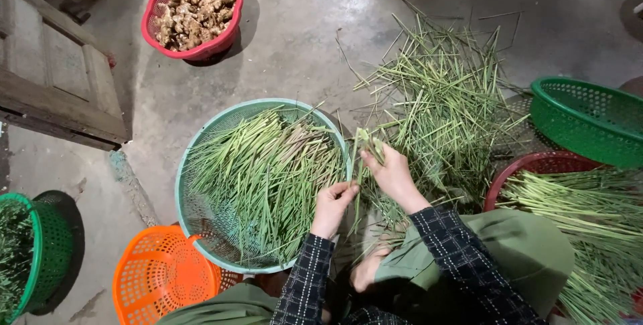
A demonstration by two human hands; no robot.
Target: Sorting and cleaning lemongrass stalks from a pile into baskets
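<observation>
**Green stalk held between two hands**

While the left hand (331, 206) pinches its lower end, the pale green stalk (358, 157) runs upward, thin and leafy, to the right hand (392, 174), closed around its top beside the teal basket (201, 139) of stalks.

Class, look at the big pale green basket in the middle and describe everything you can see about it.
The round, pale green plastic mesh basket sits on the grey concrete floor, its near edge resting over an orange plastic basket. Its perforated wall and rim look intact. Long green stalks fill most of it, fanned from lower right toward upper left. The person's left hand is at its right rim.
</observation>
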